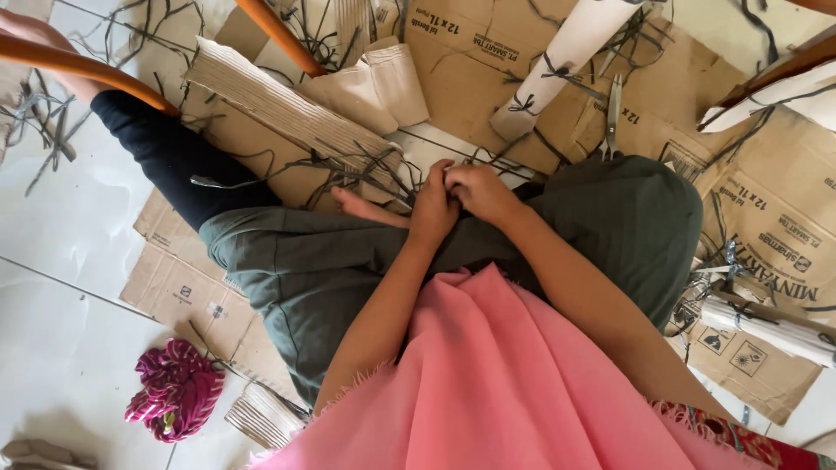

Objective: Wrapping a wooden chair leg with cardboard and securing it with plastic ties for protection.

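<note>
head view: the person sits on the white tiled floor [61,218] with legs folded in grey-green trousers [305,270], so the lap serves as the working surface. the left hand [433,209] and right hand [479,191] meet at the centre of the lap, touching each other, fingers curled narrow around something small. the item pinched between them is hidden by the knuckles; it may be one of the thin dark strips [366,170], but that cannot be confirmed. both hands are held close to the body, which keeps the work steady and within sight.

flattened brown cardboard sheets [766,218] cover the floor ahead, catching the strip offcuts. a ribbed corrugated cardboard piece [287,113] lies just beyond the bare foot [361,207]. metal pliers [612,113] rest on the cardboard, near the right hand for reach. a rolled white paper tube tied with dark strips [566,61] lies further out. a magenta striped cloth bundle [174,387] sits well apart at the left.
</note>
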